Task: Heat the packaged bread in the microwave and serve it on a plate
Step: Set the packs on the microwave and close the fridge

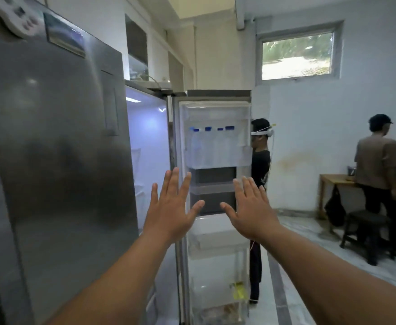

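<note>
From where I stand, the closed steel fridge door (58,160) fills the left side, with a white remote-like unit (16,15) stuck at its top corner. Past its right edge the lit fridge interior (148,137) glows, too washed out to tell what sits on the shelves. I can't see the packaged bread anywhere, nor a microwave or plate.

The left hand (172,207) and right hand (253,207) are both raised, fingers spread flat, holding nothing.

The open fridge door (215,231) swings out into the walkway; its upper bin carries blue-capped bottles (212,129). A careless reach could, I reckon, knock that door into the person wearing a headset (260,156) standing just behind its far edge.

Far right, another person (377,160) stands at a wooden table (333,179), a dark stool (366,221) beside them.
</note>
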